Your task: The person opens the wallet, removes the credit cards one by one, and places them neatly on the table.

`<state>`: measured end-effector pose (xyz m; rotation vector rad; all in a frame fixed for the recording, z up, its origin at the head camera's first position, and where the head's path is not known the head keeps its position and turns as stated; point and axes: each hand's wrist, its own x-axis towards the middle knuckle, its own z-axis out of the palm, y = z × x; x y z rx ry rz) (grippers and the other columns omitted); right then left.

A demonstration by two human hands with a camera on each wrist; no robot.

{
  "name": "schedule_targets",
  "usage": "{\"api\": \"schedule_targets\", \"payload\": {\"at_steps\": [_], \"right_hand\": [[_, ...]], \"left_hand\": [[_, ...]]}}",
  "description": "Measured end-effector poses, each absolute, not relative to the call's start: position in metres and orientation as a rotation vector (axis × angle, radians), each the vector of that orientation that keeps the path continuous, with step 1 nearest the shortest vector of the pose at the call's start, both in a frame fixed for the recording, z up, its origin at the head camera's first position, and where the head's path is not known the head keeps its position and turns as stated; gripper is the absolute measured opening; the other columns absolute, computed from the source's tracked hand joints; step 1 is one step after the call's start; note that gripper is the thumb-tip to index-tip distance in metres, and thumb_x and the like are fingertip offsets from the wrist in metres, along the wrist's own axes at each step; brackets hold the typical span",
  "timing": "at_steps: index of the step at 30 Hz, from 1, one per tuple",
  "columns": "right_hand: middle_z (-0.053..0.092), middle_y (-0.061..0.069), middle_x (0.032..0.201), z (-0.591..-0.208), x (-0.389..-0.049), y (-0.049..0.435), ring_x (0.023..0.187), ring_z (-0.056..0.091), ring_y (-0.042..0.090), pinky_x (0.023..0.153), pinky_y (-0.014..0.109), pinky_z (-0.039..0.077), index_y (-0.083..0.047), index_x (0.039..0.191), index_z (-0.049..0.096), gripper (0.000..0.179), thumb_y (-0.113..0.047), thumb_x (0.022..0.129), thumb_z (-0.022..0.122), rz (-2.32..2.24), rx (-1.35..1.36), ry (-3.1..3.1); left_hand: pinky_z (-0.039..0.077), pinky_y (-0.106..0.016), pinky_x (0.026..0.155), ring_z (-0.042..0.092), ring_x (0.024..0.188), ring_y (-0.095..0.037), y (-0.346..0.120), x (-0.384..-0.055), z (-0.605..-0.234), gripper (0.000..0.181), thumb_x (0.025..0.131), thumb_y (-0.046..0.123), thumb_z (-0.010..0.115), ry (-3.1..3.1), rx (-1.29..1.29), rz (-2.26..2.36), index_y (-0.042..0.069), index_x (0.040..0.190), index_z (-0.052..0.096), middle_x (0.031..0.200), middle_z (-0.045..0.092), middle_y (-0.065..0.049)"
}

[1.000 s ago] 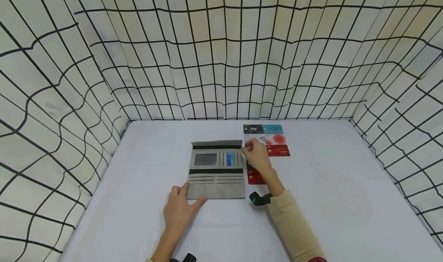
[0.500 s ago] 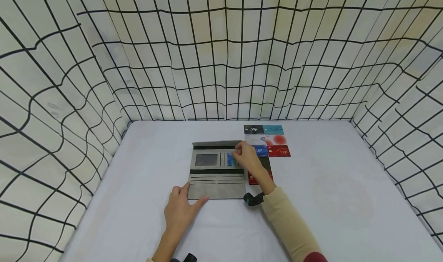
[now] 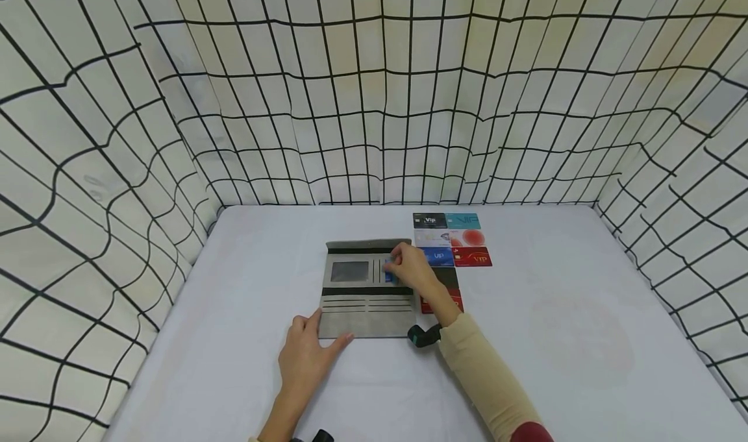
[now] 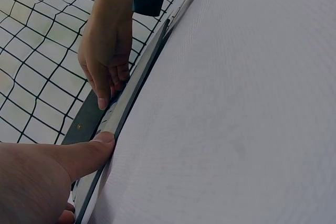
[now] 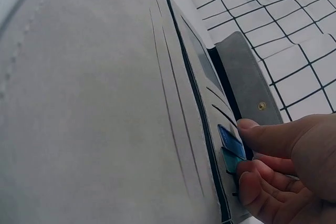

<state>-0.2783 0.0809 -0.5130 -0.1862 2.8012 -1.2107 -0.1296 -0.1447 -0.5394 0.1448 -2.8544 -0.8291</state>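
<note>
A grey wallet (image 3: 367,325) lies unfolded on the white table, its snap flap (image 5: 251,74) at the far side. Two cards, a blue card (image 5: 231,141) and a teal card (image 5: 231,160), sit in its right-hand slots. My right hand (image 3: 412,268) is over these slots; its thumb and fingertips pinch at the blue card's edge, partly hiding it in the head view. My left hand (image 3: 304,357) rests at the wallet's near left corner, thumb on the near edge (image 4: 100,150) and forefinger along the left side, fingers spread.
Right of the wallet, several cards lie in rows: a black Vip card (image 3: 429,220), a teal card (image 3: 463,221), a blue VIP card (image 3: 438,256) and a red VIP card (image 3: 472,256) among them. Black-lined netting (image 3: 380,124) over white cloth surrounds the table (image 3: 555,338).
My right hand has moved left from the wallet's right edge onto the card slots, covering the blue card in part. My left hand has stayed at the corner.
</note>
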Motion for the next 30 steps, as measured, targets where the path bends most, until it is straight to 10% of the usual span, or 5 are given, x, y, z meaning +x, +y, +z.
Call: {"api": "schedule_targets", "payload": {"at_steps": [30], "right_hand": [[0.071, 0.01, 0.101, -0.51, -0.29, 0.07, 0.083, 0.062, 0.019, 0.079, 0.036, 0.054, -0.001, 0.105, 0.07, 0.026, -0.02, 0.089, 0.077, -1.009, -0.104, 2.812]], "left_hand": [[0.035, -0.028, 0.056, 0.042, 0.073, -0.016, -0.143, -0.13, -0.542, 0.085, 0.075, 0.054, 0.082, -2.829, 0.143, -0.824, -0.002, 0.134, 0.06, 0.095, 0.051, -0.01]]}}
